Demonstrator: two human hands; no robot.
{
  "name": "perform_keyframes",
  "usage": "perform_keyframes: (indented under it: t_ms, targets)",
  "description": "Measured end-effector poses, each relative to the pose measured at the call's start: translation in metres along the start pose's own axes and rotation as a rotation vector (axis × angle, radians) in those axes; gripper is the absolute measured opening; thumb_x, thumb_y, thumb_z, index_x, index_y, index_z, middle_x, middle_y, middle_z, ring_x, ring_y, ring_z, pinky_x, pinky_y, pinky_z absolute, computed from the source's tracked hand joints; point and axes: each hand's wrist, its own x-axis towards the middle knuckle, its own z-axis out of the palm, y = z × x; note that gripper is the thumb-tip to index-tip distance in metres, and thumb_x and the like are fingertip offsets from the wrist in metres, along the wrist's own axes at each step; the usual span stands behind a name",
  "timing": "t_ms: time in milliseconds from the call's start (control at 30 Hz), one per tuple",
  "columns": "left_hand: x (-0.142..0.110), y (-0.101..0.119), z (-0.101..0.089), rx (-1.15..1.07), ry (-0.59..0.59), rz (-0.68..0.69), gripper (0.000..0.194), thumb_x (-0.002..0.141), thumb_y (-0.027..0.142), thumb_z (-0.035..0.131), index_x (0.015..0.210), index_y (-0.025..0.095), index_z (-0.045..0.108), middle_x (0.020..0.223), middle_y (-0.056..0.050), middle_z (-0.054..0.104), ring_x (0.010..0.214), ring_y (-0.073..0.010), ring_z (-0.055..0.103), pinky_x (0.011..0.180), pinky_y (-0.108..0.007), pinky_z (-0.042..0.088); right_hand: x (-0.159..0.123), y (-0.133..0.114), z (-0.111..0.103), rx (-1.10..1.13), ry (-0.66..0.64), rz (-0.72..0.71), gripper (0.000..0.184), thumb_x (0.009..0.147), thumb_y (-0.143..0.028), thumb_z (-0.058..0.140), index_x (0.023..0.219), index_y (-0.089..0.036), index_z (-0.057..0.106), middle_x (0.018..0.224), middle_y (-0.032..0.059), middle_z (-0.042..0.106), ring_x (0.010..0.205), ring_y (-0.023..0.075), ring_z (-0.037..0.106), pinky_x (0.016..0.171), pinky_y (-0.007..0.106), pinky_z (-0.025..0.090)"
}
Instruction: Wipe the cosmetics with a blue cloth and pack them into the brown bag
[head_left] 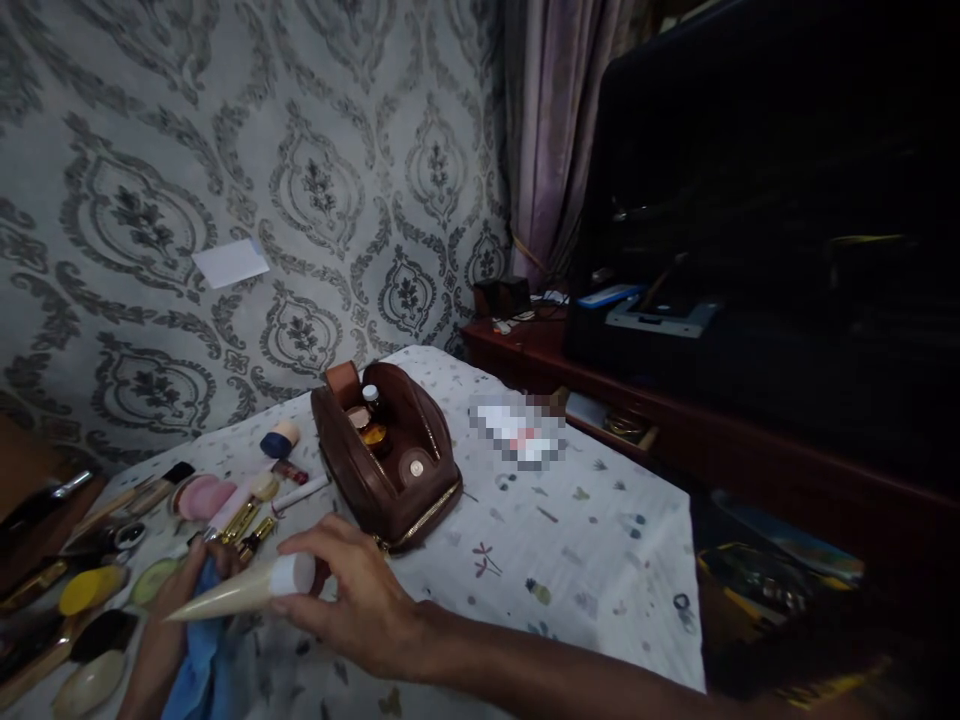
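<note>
My right hand (pixel 360 590) grips a cream-coloured squeeze tube (pixel 229 592) by its white cap, thumb and fingers on either side. The tube lies tilted in the air, its flat end pointing left. Behind it, my left hand (pixel 174 588) is closed on a blue cloth (pixel 196 672); the tube hides part of this hand. Beyond my right hand stands an unzipped brown toiletry bag (pixel 349 480). Inside it are a white-capped bottle (pixel 371 398), an amber jar (pixel 375 437) and a round-topped item (pixel 415 468).
Makeup brushes (pixel 154 490), a yellow-lidded item (pixel 91 590), a pink item (pixel 202 497) and several small cosmetics crowd the left. A blurred-out white item (pixel 517 430) rests right of the bag on the patterned cloth (pixel 585 540). A dark red desk (pixel 517 345) stands behind.
</note>
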Motion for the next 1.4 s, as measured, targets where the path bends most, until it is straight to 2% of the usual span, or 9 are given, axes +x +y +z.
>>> perform_keyframes:
  t_ms: [100,267,367,533,700,867,1000,1200,1400]
  targets:
    - [-0.003,-0.005,0.013,0.011,0.047,0.045,0.062,0.082,0.078,0.039,0.067,0.022,0.063,0.067,-0.003,0.069,0.064,-0.0234,0.063,0.059,-0.035,0.053,-0.007,-0.005,-0.016,-0.081,-0.048,-0.092,0.035,0.082,-0.030,0.071,0.117,-0.023,0.068,0.098,0.0033,0.058,0.087,0.0174,0.058,0.082,0.030,0.050]
    - [-0.007,-0.035,0.031,0.472,0.008,0.796,0.039,0.087,0.056,0.054,0.092,0.022,0.071,0.093,-0.008,0.075,0.089,-0.0281,0.067,0.083,-0.043,0.052,-0.011,-0.012,-0.041,-0.124,-0.020,-0.210,0.036,0.086,-0.032,0.067,0.119,-0.019,0.065,0.101,0.0051,0.058,0.087,0.0165,0.058,0.081,0.029,0.051]
    - [-0.008,-0.032,0.033,0.679,0.018,1.008,0.031,0.092,0.047,0.052,0.095,0.022,0.071,0.095,-0.009,0.074,0.093,-0.0287,0.065,0.090,-0.046,0.048,-0.008,-0.024,-0.060,-0.154,0.049,-0.263,0.033,0.087,-0.030,0.066,0.118,-0.018,0.065,0.099,0.0056,0.059,0.085,0.0162,0.059,0.077,0.028,0.051]
    - [-0.007,0.019,0.033,0.605,0.080,1.015,0.029,0.098,0.032,0.046,0.117,0.017,0.062,0.110,-0.013,0.068,0.103,-0.0286,0.062,0.094,-0.046,0.046,0.013,-0.049,-0.100,-0.234,0.206,-0.287,0.030,0.088,-0.029,0.065,0.116,-0.019,0.065,0.099,0.0061,0.063,0.087,0.0170,0.060,0.075,0.029,0.050]
    - [-0.005,0.076,0.057,0.516,0.097,1.088,0.044,0.097,0.022,0.049,0.140,0.016,0.046,0.139,-0.018,0.052,0.131,-0.0315,0.049,0.108,-0.047,0.038,0.047,-0.052,-0.133,-0.254,0.378,-0.227,0.028,0.087,-0.031,0.064,0.112,-0.020,0.065,0.107,0.0068,0.067,0.088,0.0173,0.062,0.075,0.029,0.050]
    - [-0.007,0.087,0.082,0.576,0.043,1.158,0.050,0.097,0.022,0.049,0.146,0.018,0.039,0.147,-0.016,0.048,0.140,-0.0299,0.039,0.115,-0.048,0.032,0.072,-0.038,-0.152,-0.472,0.416,-0.260,0.030,0.087,-0.032,0.062,0.114,-0.018,0.064,0.103,0.0070,0.067,0.087,0.0193,0.061,0.078,0.033,0.050]
    - [-0.008,0.075,0.090,0.520,0.079,1.135,0.056,0.096,0.018,0.050,0.149,0.018,0.034,0.148,-0.018,0.045,0.142,-0.0303,0.036,0.112,-0.047,0.037,0.089,-0.029,-0.156,-0.755,0.306,-0.256,0.032,0.088,-0.028,0.060,0.118,-0.016,0.060,0.103,0.0086,0.064,0.089,0.0206,0.060,0.083,0.034,0.049]
    - [-0.011,0.069,0.094,0.445,0.081,1.111,0.058,0.095,0.015,0.051,0.150,0.018,0.032,0.148,-0.018,0.043,0.144,-0.0300,0.034,0.113,-0.047,0.039,0.121,-0.027,-0.143,-1.129,0.021,-0.069,0.026,0.093,-0.027,0.054,0.117,-0.015,0.058,0.109,0.0115,0.062,0.093,0.0233,0.062,0.084,0.033,0.047]
    - [-0.011,0.070,0.093,0.393,0.072,1.115,0.058,0.095,0.013,0.051,0.150,0.017,0.032,0.148,-0.018,0.042,0.146,-0.0294,0.032,0.113,-0.046,0.040,0.144,-0.028,-0.122,-1.292,-0.176,0.082,0.029,0.093,-0.023,0.052,0.120,-0.012,0.058,0.118,0.0176,0.064,0.108,0.0289,0.063,0.088,0.036,0.049]
